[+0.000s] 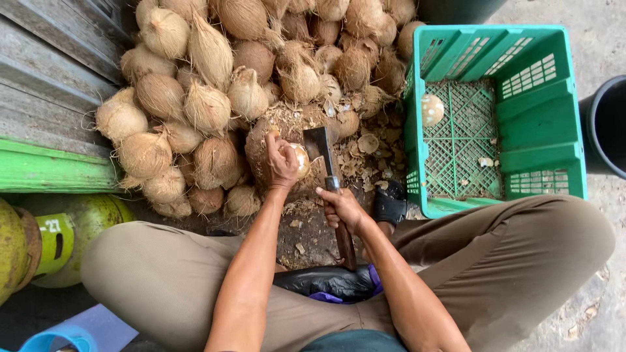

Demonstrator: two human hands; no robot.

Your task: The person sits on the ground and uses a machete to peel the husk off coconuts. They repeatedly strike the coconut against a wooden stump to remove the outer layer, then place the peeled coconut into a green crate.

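Note:
My left hand (282, 161) grips a partly peeled coconut (300, 160), pale where the shell is cut away, and steadies it on a worn wooden block (287, 124). My right hand (342, 208) is closed around the wooden handle of a cleaver (321, 145). The cleaver's broad dark blade stands just to the right of the coconut, touching or nearly touching it. I sit with my knees spread to either side of the block.
A big heap of husked brown coconuts (215, 72) fills the ground ahead and to the left. A green plastic crate (541, 117) on the right holds one peeled coconut (432, 109). Shell chips (368, 145) litter the ground. A green gas cylinder (45, 244) lies at left, a dark bucket (606, 127) at far right.

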